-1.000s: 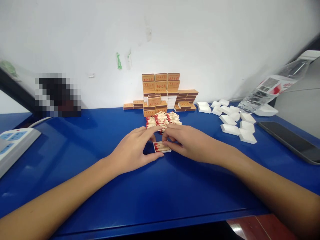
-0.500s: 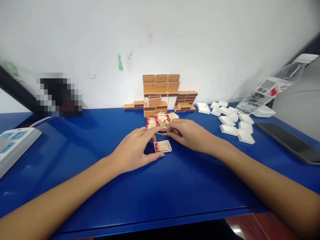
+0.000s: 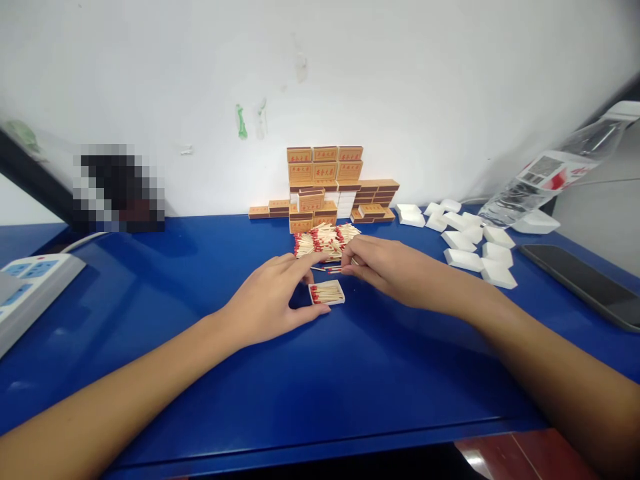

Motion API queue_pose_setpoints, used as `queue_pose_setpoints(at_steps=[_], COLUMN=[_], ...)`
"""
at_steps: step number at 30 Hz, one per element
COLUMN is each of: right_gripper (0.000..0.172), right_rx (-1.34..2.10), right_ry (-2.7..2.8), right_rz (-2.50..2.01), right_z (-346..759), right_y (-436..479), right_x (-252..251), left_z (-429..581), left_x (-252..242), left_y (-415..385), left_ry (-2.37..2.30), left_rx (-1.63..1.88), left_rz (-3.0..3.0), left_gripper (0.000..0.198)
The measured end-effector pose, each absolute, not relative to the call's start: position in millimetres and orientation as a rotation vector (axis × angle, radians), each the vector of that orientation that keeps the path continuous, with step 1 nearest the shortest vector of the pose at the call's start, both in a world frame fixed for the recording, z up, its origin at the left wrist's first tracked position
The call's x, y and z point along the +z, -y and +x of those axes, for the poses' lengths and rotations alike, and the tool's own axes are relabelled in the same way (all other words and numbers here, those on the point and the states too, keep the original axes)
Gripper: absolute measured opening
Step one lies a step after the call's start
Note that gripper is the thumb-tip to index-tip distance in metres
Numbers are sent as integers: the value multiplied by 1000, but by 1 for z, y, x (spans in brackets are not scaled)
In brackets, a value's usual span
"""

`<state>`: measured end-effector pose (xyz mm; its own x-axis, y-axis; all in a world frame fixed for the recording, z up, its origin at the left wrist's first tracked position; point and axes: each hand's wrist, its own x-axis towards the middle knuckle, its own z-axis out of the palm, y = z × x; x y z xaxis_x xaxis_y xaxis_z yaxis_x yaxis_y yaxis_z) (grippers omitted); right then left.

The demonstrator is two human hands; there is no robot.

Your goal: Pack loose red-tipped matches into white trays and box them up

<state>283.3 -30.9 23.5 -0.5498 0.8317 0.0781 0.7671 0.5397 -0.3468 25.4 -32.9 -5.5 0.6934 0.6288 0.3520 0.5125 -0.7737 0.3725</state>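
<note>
A small white matchbox tray (image 3: 341, 295) lies on the blue table, partly filled with red-tipped matches (image 3: 326, 292). My left hand (image 3: 270, 293) spans it, thumb along the near edge and a bent finger at the far left corner, while the index finger stretches over toward the match heap. Just behind the tray, a few loose matches (image 3: 320, 269) lie flat. My right hand (image 3: 383, 267) pinches at their right end, closed on matches that its fingers partly hide. Beyond both hands is a big heap of matches (image 3: 324, 237) with red heads.
Orange-brown matchboxes (image 3: 325, 172) are stacked against the wall. Several white empty trays (image 3: 463, 259) lie at the right, near a tilted plastic bottle (image 3: 550, 170) and a black phone (image 3: 583, 283). A white power strip (image 3: 47, 293) sits at the left edge.
My right hand has shifted slightly right, pinched fingers still at the loose matches, and more red heads show beside its fingertips. My left hand and the tray stay put.
</note>
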Motion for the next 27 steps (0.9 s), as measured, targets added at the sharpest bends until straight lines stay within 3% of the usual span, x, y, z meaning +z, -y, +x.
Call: queue_pose_setpoints(at_steps=[18,24,27], right_gripper=[15,33,34], right_rx=[404,375,366], right_ry=[2596,2582,2585], right_rz=[-1275,-1301,-1342], right_z=[283,277,274], right_y=[39,40,42], right_x=[30,25,25], left_z=[26,26,26], left_x=[-6,-5,-4], left_y=[33,33,34], left_ry=[-887,-896,-890], left_rx=[697,684,688], left_rz=[2657,2663,2666], left_gripper=[71,72,71])
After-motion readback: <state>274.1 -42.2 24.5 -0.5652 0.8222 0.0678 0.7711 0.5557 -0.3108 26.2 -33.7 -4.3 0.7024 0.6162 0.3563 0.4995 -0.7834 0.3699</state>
